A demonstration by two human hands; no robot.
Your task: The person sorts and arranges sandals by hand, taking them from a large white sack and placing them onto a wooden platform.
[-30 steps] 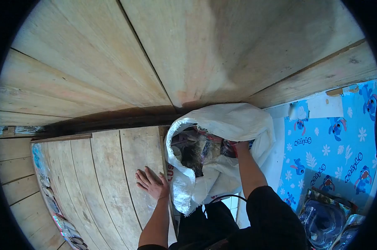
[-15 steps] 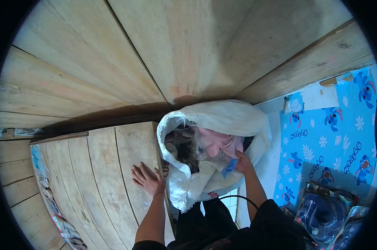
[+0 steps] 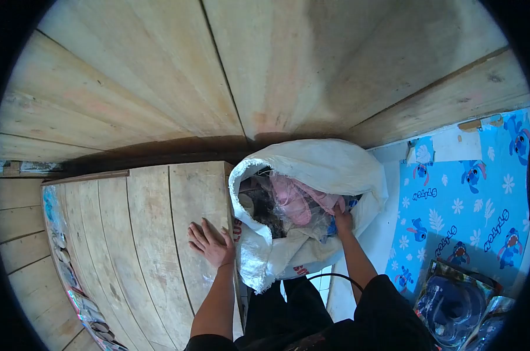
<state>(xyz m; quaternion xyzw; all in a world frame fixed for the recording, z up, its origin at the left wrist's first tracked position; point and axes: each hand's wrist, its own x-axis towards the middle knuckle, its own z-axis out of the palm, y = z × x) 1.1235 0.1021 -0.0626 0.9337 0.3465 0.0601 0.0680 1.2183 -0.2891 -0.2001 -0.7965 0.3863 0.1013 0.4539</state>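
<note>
My left hand [image 3: 211,244] lies flat with its fingers spread on the wooden plank top [image 3: 151,234], near its right edge. Inside the mouth of a white woven sack [image 3: 317,157], my right hand [image 3: 342,220] is closed on clear-plastic-wrapped pink slippers [image 3: 292,202], at their right end. Its fingertips are partly hidden among the plastic. Around the slippers lie crumpled clear plastic and dark items [image 3: 263,207]. A bit of blue [image 3: 331,227] shows beside my right hand.
A plank wall [image 3: 276,70] rises behind the sack. To the right is a blue cartoon-print sheet [image 3: 440,205], with plastic-packed dark blue goods [image 3: 452,304] in front. Several small items [image 3: 83,298] line the far left edge of the plank top. A black cable [image 3: 341,276] crosses near my right forearm.
My right hand has reached a little deeper into the sack, and the pink slippers have shifted and turned. My left hand stays flat on the planks. The view has moved slightly.
</note>
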